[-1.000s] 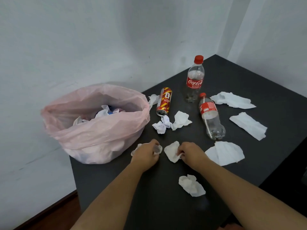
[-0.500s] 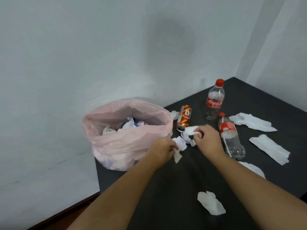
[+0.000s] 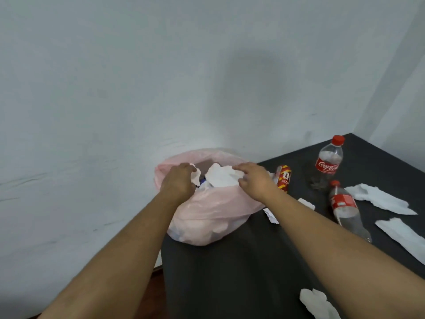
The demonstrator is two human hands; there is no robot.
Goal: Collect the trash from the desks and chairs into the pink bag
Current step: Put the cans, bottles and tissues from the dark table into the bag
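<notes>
The left hand (image 3: 178, 183) curls its fingers (image 3: 189, 168) round a small crumpled white tissue (image 3: 196, 177) over the mouth of the thin pink plastic bag (image 3: 213, 210), while the right hand (image 3: 254, 180) touches a larger white tissue wad (image 3: 222, 177) lying in it with loosely spread fingers (image 3: 239, 168). The bag sits on a corner of the dark counter (image 3: 230, 272), holding more white paper.
</notes>
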